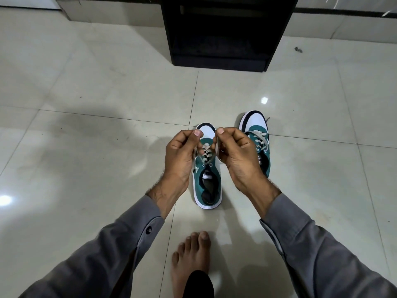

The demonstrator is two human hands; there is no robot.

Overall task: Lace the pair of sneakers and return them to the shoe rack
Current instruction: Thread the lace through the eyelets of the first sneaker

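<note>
Two teal and white sneakers stand on the tiled floor, toes pointing away from me. The left sneaker [207,186] lies between my hands, its grey lace [206,154] crossed through the eyelets. My left hand [181,155] pinches one lace end and my right hand [235,153] pinches the other, both held up above the shoe's toe. The right sneaker [257,130] stands just beyond my right hand, partly hidden by it, with its lace threaded and lying loose. The black shoe rack [223,33] stands at the top centre.
A bare foot [191,261] rests on the floor near the bottom edge, close behind the left sneaker. Glossy pale tiles [96,147] spread all around. A low wall skirting [111,18] runs along the back.
</note>
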